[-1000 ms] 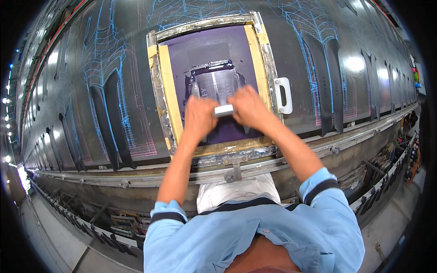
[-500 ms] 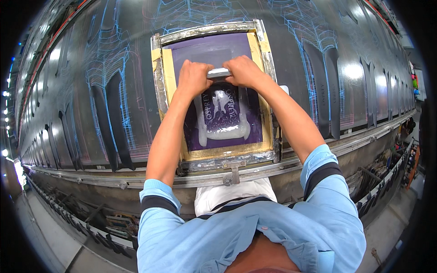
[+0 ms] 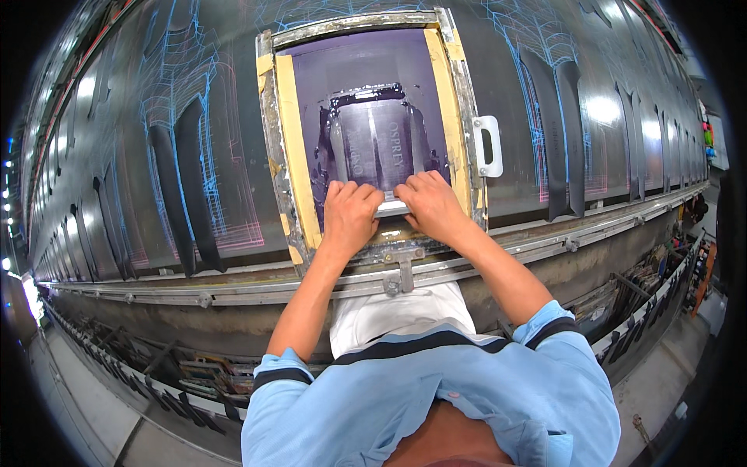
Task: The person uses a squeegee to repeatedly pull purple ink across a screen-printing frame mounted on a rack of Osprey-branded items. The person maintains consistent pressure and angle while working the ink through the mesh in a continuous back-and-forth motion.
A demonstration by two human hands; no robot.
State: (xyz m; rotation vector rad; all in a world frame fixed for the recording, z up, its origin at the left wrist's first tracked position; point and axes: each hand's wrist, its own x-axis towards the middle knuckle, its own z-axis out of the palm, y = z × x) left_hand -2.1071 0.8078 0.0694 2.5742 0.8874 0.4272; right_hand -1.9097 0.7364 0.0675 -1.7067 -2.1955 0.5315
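Observation:
My left hand (image 3: 352, 218) and my right hand (image 3: 433, 207) are closed around the two ends of a squeegee (image 3: 393, 208) with a light metallic grip. The squeegee rests at the near end of a purple printing screen (image 3: 315, 68). On the mesh, a printed design with lettering (image 3: 373, 132) shows beyond my hands, with dark wet streaks around it. Yellow tape (image 3: 285, 117) lines the inside of the worn metal screen frame (image 3: 354, 31). Most of the squeegee's blade is hidden by my fingers.
A white handle (image 3: 496, 148) stands at the frame's right side. Dark cut pieces (image 3: 191, 167) lie along the long table (image 3: 249, 156), marked with blue and pink lines. A metal rail (image 3: 233, 293) runs along the near edge, where a bracket (image 3: 405, 272) on the frame meets it.
Both hands have pulled the squeegee from the far part of the screen toward me. The pale ink pool at the near end no longer shows, and the white handle is now uncovered.

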